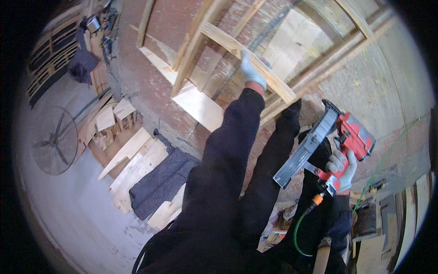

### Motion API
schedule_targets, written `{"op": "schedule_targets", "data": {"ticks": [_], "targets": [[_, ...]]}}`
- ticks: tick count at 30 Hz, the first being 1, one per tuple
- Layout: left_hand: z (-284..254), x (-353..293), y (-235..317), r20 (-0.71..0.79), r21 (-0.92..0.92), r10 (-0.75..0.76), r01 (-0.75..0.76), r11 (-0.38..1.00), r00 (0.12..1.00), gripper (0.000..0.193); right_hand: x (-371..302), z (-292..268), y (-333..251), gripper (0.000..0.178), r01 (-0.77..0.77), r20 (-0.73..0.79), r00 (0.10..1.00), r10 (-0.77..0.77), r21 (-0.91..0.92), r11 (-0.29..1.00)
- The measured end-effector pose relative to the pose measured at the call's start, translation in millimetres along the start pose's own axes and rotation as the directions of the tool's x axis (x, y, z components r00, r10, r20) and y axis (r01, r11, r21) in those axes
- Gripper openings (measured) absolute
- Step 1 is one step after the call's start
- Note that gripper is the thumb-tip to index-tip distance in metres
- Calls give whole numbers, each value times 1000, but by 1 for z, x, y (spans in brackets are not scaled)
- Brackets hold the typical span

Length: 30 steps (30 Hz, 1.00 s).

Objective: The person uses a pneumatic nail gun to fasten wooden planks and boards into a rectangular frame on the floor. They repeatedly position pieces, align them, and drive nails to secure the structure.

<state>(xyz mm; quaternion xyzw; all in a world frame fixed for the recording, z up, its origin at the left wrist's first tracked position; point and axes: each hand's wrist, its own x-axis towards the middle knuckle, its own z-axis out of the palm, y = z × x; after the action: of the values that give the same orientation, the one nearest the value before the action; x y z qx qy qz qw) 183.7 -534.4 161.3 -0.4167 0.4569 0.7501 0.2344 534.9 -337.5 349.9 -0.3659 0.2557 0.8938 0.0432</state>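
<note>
Floor clutter at far left: round wire fan guard [54, 140] lying flat, stack of offcut boards [133, 165] beside it, dark folded blanket [160, 180] just right of those. Dark slatted pallet [49, 55] leans further up, near the picture's rim.

Centre: pale timber frame [200, 32] lies over a reddish work surface [150, 68]. 1 loose wooden slat [248, 61] sits diagonally across it. Left hand [252, 71], light glove, dark sleeve, is reaching out and pressing down on that slat about mid-length. Fingers look wrapped over its edge, clamped on the wood, though the far side of the grip is hidden.

Right: right hand [343, 170], same glove, is closed around the handle of a red pneumatic nailer [333, 144]. Long grey magazine points down-left; nose is hidden behind it, well apart from the slat. Green air hose [299, 235] hangs from an orange coupling at the handle base. Can't tell if a finger is on the trigger.

Read: positioning step. Slat is held in place, tool is raised but not on the work. 2 hands, 1 per job.

Next move, as I judge it: bring the nailer nose square onto the slat where it crosses a frame member, clear of the left fingers, and keep hose slack. Risk: slat skews if hold-down pressure eases.
</note>
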Motion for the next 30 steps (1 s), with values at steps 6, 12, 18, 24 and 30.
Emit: {"op": "schedule_targets", "data": {"ticks": [6,12,18,24,30], "targets": [[3,8,-8,31,-35,7,-6,999,999,70,8,-12,12,25,68,-44,997,-65,53,996],[3,10,-14,-10,12,25,-25,1000,1000,70,20,-34,18,32,8,-13,1000,-7,120,993],[6,19,-18,29,34,26,-27,999,999,69,19,-50,12,34,-68,-6,998,68,78,995],[9,20,-23,72,95,76,-83,992,994,73,21,-61,10,39,-39,-60,997,43,69,997],[10,19,-27,101,64,64,-70,995,993,74,25,-69,11,42,-46,18,999,45,86,995]]}}
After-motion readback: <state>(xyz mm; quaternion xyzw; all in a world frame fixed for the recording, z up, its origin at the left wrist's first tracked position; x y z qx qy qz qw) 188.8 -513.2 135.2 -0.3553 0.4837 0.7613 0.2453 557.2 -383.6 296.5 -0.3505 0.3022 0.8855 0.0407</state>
